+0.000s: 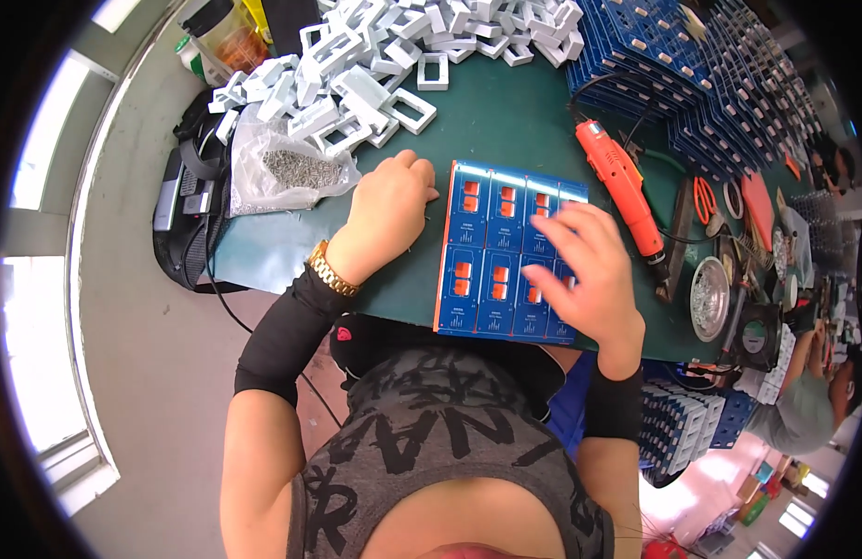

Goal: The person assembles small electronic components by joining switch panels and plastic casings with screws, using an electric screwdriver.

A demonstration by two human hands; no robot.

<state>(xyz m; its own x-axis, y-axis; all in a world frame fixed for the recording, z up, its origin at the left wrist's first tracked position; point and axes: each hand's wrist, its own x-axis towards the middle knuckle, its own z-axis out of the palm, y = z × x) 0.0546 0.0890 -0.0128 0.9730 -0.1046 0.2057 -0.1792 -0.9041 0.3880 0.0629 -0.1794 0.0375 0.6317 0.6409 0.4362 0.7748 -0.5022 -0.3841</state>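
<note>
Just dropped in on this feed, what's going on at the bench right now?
A person sits at a green table with a blue panel of small orange-windowed boards lying flat in front of them. The left hand rests curled at its left edge; the right hand lies spread over its right side. An orange electric screwdriver lies untouched to the right.

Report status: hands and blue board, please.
Left hand fisted at blue board left edge. Right hand open, flat on board. Orange screwdriver lies right, apart.
</note>
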